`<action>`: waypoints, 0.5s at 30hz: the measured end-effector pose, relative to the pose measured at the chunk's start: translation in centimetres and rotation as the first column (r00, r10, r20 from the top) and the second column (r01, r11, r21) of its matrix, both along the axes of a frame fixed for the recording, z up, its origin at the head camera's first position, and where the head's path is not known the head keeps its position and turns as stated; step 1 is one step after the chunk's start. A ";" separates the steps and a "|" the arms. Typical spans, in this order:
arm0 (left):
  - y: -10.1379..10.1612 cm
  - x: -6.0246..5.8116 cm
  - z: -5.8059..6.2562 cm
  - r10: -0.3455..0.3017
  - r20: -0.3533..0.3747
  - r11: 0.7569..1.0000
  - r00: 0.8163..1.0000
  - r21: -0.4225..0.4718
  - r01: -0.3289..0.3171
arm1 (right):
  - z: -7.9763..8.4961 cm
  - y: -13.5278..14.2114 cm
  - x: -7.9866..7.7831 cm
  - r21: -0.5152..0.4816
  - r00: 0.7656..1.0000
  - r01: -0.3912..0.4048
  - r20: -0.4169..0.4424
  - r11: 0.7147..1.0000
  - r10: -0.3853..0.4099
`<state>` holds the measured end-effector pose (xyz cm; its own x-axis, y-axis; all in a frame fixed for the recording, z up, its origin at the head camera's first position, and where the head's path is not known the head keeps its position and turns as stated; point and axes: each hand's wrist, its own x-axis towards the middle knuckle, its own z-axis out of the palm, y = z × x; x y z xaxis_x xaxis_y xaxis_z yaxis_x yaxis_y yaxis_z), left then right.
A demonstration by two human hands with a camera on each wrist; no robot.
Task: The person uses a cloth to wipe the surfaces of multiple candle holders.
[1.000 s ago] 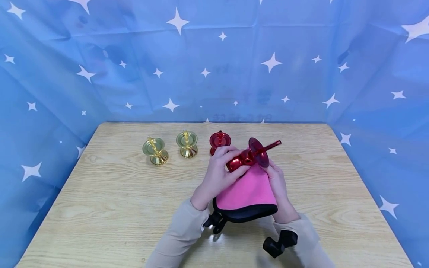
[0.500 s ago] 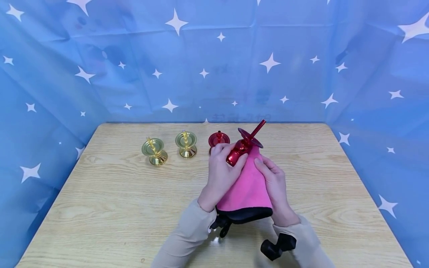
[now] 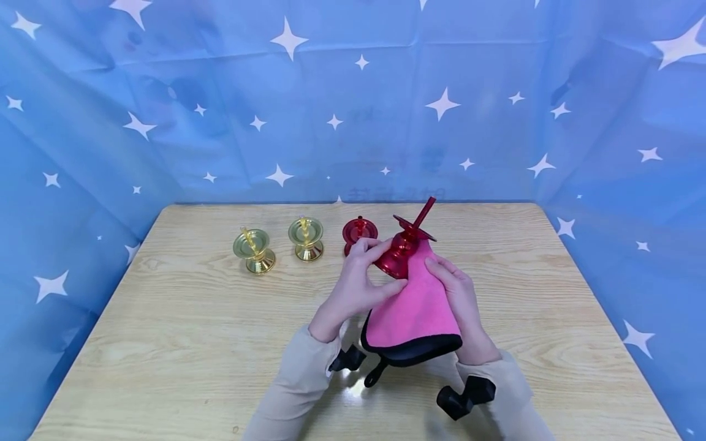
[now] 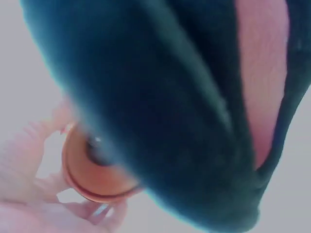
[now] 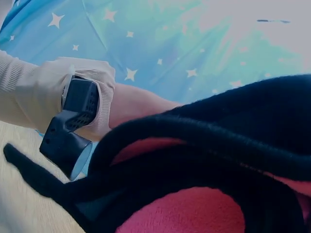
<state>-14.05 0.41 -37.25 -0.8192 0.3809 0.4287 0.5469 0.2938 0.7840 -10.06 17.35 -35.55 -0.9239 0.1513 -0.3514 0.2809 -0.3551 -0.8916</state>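
and there was my left hand [image 3: 353, 285], reaching in from the near left, fingers and thumb bent round the flared base of the red candle holder [image 3: 405, 244], clamped on it! the left wrist view caught that base's round underside between fingers and thumb. over to my right hand [image 3: 458, 294], slanting in from the near right: thumb flat on the front of the pink cloth [image 3: 416, 306], fingers tucked behind, pinching it. whether those fingers pressed the holder through it, i couldn't tell. hands apart, cloth and holder between them, both wrists angled inward in pale sleeves [image 3: 292, 380]. the holder tilted above the wooden table [image 3: 165, 337], right of centre, stem pointing far and right; the cloth draped toward the near side, black edge lowest. just beyond my left hand stood a second red holder [image 3: 360, 231], partly hidden, then a gold holder [image 3: 309, 251] and, farther left, another gold holder [image 3: 260, 262].
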 end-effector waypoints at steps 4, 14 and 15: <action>0.4 0.0 -0.6 0.032 0.021 0.985 0.999 0.167 -0.035 | 0.2 -0.1 0.2 -0.042 1.000 -0.003 -0.022 0.999 0.002; 1.7 1.3 -0.9 -0.018 0.134 0.798 0.991 0.599 -0.066 | 0.7 -0.8 1.1 -0.138 0.993 0.035 -0.106 0.990 -0.050; 1.8 1.4 -1.0 -0.013 0.120 0.789 0.993 0.611 -0.063 | 0.7 -1.0 1.1 -0.144 0.991 0.044 -0.115 0.989 -0.061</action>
